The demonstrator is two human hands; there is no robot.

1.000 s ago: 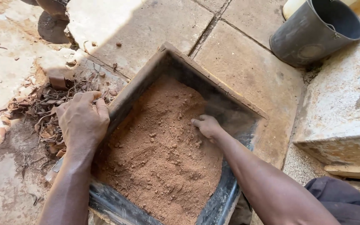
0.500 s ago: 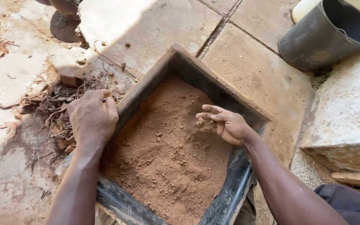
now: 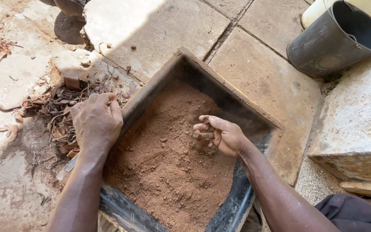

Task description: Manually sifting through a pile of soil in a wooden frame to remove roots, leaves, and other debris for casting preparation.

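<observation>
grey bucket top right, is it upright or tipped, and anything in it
Tipped: the grey bucket leans with its mouth angled toward the camera, against a pale container. The visible inside looks empty; its bottom is hidden.

We see soil (image 3: 168, 172) in the tray (image 3: 220, 86), dry leaves (image 3: 52, 107) to its left, a bucket (image 3: 336, 41) behind-right.

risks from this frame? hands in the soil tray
1. The right hand is cupped above the reddish soil with crumbs in its fingers; loose soil could drop outside the black tray.
2. The left hand grips the tray's rim beside a heap of dry roots and bark; bits could be knocked back into the soil.
3. The tray looks tilted on uneven paving, so it might slip.
</observation>
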